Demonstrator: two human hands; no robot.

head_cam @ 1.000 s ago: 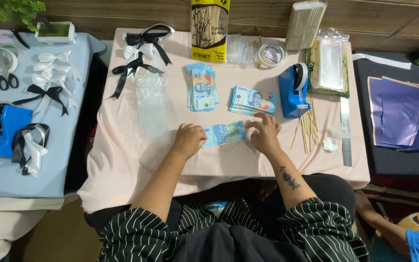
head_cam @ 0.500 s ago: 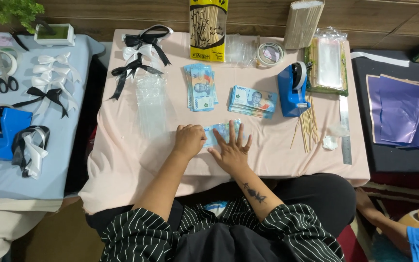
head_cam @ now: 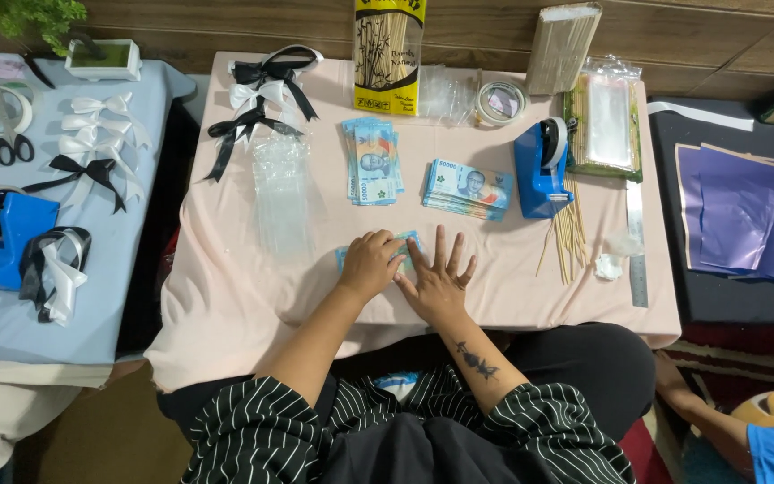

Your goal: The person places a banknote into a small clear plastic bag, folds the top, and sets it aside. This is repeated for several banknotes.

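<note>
I look down on a table draped in a pink cloth. Two stacks of banknotes lie at its centre, a blue tape dispenser and loose bamboo skewers toward the right edge, black and white ribbon bows at the far left corner, and a clear plastic sleeve beside them.

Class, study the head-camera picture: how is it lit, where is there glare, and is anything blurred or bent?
Head view: soft, even light with faint shadows under the left hand and right hand; glare on the clear plastic sleeves; the pink table edges bow slightly; overall sharp.
</note>
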